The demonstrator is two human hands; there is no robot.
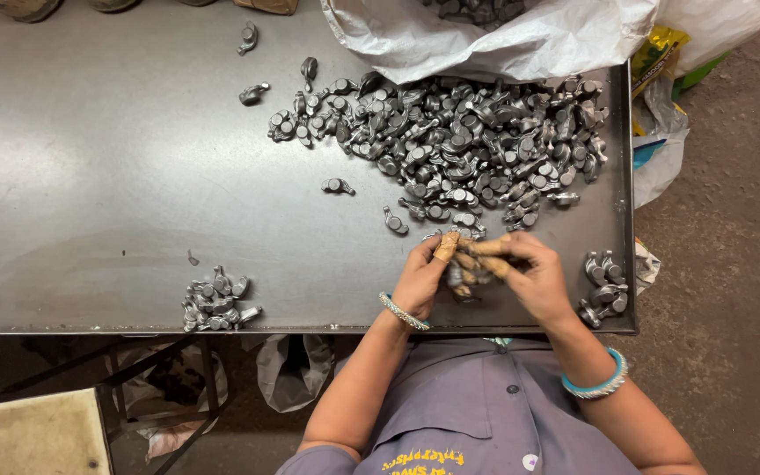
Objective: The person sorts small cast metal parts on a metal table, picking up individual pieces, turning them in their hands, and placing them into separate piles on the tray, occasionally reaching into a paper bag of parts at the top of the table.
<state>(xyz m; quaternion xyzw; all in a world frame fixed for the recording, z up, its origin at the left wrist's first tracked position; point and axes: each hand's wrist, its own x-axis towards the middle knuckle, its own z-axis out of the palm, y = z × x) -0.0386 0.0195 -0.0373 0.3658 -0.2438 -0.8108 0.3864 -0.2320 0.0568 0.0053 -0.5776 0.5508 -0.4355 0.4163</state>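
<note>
- Fingers point(466, 260) of both hands wrapped in tan tape at the tips, curled narrow around small grey metal parts point(457, 277) held between them.
- Left hand point(421, 280) closed on the parts from one side, green bangle point(402, 311) on its wrist.
- Right hand point(534, 274) closed on the same parts from the other side, fingertips touching those of the left; blue bangle point(597, 382) on its wrist.
- Held parts just above the near edge of a grey metal table point(90, 176), right of its middle.
- Big heap of like metal parts point(468, 141) spread on the table beyond the hands, reaching under a white sack point(503, 35) at the far edge.
- Small pile point(215, 301) near the front edge, well to the left of the hands.
- Another small pile point(604, 286) at the right front corner, near the right hand.
- Few loose parts point(338, 186) scattered between heap and hands.
- Grey shirt point(477, 405) at the bottom of the head view.
</note>
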